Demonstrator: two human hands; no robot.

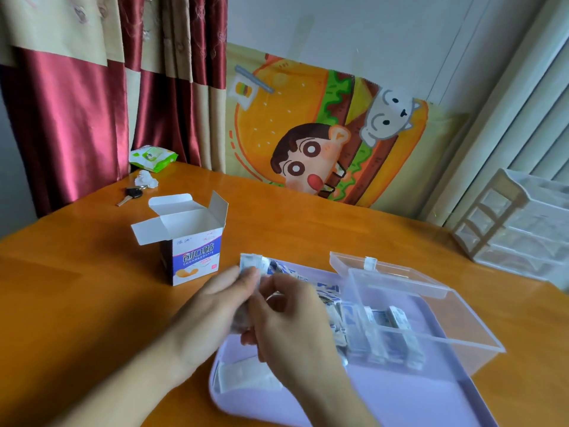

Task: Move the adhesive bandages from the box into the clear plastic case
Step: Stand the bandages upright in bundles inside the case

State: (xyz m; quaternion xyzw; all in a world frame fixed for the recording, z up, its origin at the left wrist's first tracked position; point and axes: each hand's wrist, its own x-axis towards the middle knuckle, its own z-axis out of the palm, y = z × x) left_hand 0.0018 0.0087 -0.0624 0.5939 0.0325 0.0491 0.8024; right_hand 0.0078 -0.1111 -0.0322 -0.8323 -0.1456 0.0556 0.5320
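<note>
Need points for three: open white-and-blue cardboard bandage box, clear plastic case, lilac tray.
Open white-and-blue cardboard bandage box (pixel 197 260), head view: printed front face.
Clear plastic case (pixel 480 349), head view: near right rim of the base.
Lilac plastic tray (pixel 400 399), head view: bare floor near the front.

Wooden table (pixel 92 257): key (pixel 131 195), green wipes packet (pixel 153 157), lilac tray (pixel 431 396). Far right: clear drawer unit (pixel 517 223). Behind: cartoon burger cloth (pixel 323 134), red curtain (pixel 77 118).

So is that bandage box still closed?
No, the box stands on the table with its top flaps folded open.
</note>
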